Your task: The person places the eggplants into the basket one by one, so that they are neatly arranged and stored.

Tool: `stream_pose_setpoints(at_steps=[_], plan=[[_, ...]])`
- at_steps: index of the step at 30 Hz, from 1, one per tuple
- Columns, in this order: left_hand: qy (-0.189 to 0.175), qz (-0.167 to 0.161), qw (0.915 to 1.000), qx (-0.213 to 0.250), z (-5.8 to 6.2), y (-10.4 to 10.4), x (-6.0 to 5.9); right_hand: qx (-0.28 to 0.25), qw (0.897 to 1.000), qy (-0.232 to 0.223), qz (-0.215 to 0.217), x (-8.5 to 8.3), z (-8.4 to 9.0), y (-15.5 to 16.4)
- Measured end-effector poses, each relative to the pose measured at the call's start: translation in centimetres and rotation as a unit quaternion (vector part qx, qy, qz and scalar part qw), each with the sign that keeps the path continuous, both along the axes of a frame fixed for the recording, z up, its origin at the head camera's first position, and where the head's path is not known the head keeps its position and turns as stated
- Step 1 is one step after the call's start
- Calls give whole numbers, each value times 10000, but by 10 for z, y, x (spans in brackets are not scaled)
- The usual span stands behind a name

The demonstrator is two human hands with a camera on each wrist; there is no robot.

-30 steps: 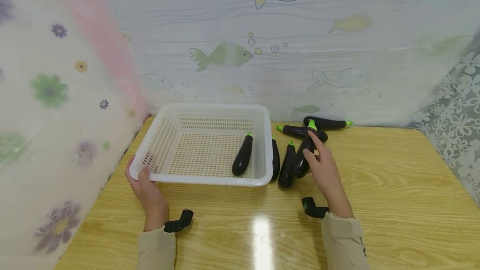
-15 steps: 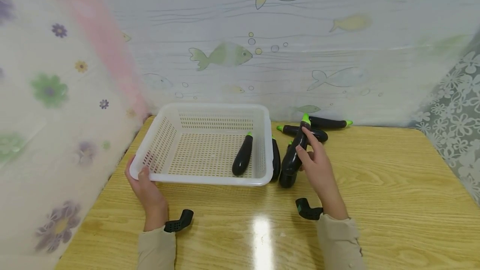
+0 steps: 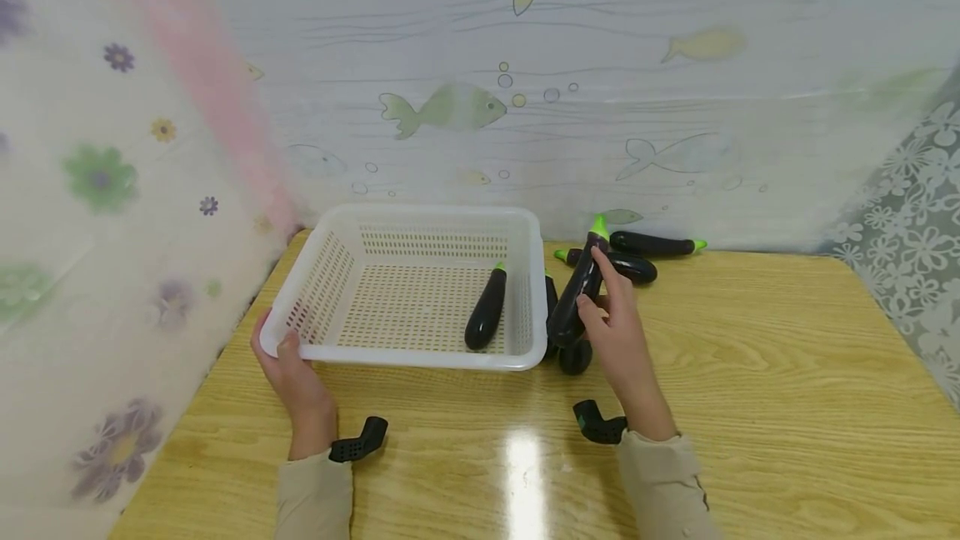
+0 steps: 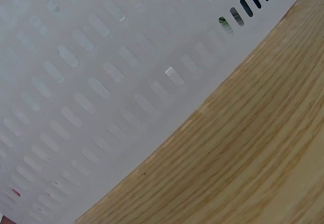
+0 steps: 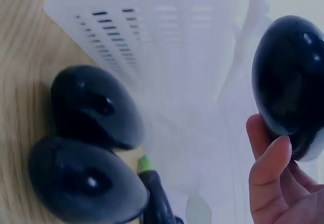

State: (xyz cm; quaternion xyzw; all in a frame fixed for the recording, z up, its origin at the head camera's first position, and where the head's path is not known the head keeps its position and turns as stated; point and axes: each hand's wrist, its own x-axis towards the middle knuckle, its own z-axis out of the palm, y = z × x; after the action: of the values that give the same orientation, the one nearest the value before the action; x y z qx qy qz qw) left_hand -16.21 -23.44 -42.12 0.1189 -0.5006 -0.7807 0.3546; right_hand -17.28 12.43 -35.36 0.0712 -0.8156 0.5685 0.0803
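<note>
My right hand [image 3: 618,340] grips a dark, glossy eggplant [image 3: 576,294] with a bright green stem, raised just right of the basket. In the right wrist view the held eggplant [image 5: 289,82] is off the table, thumb and fingers about it. A white perforated plastic basket [image 3: 420,357] stands on the table, and one eggplant [image 3: 486,311] lies inside at its right end. My left hand [image 3: 296,373] holds the basket's front left corner, thumb over the rim. The left wrist view shows the basket wall [image 4: 116,92], with only a sliver of hand at the lower left corner.
Two eggplants lie beside the basket's right wall; the front one [image 3: 575,358] is partly hidden by the held one. Two more, a nearer one [image 3: 633,267] and a farther one [image 3: 651,244], lie at the wooden table's [image 3: 787,373] back edge, before a patterned curtain [image 3: 450,157].
My right hand has lifted the eggplant and carried it left, from among the others to the basket's right rim. The left hand and basket have stayed in place.
</note>
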Motion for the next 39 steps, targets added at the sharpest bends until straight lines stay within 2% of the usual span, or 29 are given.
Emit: stream_pose_setpoints(at_steps=[10, 18, 21, 25, 30, 36, 39], plan=[[26, 57, 10000, -47, 4, -2, 1, 288, 9984, 493, -35, 2, 2, -19], [-95, 38, 9999, -17, 3, -1, 0, 1005, 9868, 1061, -692, 1, -1, -32], [-96, 30, 9999, -26, 2, 0, 0, 1018, 9852, 1100, -837, 1, -3, -34], [-34, 52, 10000, -15, 2, 0, -1, 981, 9864, 1017, -842, -2, -5, -39], [-130, 92, 9999, -12, 1, -1, -1, 1005, 9872, 907, -844, -8, -5, -48], [-166, 87, 9998, -40, 1, 0, 0, 1344, 9867, 741, -539, -10, -5, -57], [-172, 98, 9998, -83, 1, 0, 1, 1480, 9847, 826, -412, -9, -8, -61]])
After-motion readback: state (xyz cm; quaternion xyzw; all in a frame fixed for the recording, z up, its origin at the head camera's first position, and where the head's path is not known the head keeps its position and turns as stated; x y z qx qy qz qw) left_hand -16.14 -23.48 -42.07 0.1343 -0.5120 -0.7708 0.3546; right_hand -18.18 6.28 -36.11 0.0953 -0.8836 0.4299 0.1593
